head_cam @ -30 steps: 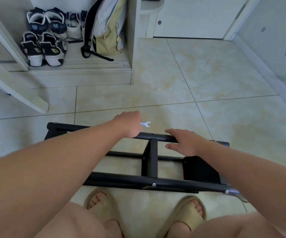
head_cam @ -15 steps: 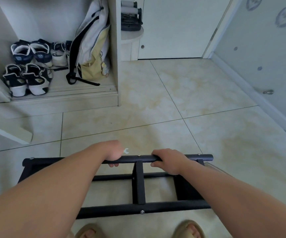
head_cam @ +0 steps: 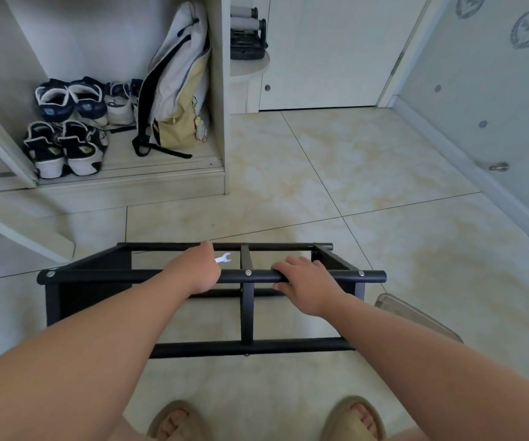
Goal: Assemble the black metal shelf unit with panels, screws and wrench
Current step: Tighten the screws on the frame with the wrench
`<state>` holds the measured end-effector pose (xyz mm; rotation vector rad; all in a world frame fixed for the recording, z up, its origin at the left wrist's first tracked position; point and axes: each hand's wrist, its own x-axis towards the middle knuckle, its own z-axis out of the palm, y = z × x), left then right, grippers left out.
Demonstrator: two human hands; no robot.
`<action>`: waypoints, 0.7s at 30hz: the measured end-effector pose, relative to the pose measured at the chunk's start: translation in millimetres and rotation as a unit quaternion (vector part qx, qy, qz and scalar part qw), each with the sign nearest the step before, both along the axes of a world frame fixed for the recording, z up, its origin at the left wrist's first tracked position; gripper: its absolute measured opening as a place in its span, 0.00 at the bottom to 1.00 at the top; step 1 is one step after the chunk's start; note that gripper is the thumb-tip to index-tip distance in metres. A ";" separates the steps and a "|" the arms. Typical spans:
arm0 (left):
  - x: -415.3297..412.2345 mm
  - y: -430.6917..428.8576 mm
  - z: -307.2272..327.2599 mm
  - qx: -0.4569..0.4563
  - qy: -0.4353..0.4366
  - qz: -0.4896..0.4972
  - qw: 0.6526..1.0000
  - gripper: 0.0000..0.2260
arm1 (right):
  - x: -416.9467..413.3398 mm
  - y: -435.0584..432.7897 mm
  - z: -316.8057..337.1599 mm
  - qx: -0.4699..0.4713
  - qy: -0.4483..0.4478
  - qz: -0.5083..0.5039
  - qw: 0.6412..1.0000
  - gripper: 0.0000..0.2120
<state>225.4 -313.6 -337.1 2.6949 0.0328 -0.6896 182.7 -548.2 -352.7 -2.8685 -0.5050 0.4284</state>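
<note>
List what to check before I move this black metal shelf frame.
1. Right hand grips the top bar of the black metal shelf frame: ok.
2. Left hand hold on that bar: cannot tell; it holds the small silver wrench.
3. Silver screws seated in top bar: ok.
4. Space at the right end free: not ok, clear plastic container lies there.
5. Tan sandals apart from lower bar: ok.

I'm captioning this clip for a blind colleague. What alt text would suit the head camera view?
Two bare hands rest on the top bar of a black metal shelf frame standing on a tiled floor: the left hand holds a silver wrench, the right hand curls over the bar. Shoes and a backpack sit in an open cupboard behind.
</note>
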 end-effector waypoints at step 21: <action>-51.1 -45.5 -105.2 0.103 0.221 -0.199 0.949 0.12 | -49.7 -19.9 -113.1 -0.089 0.204 0.001 0.975 0.13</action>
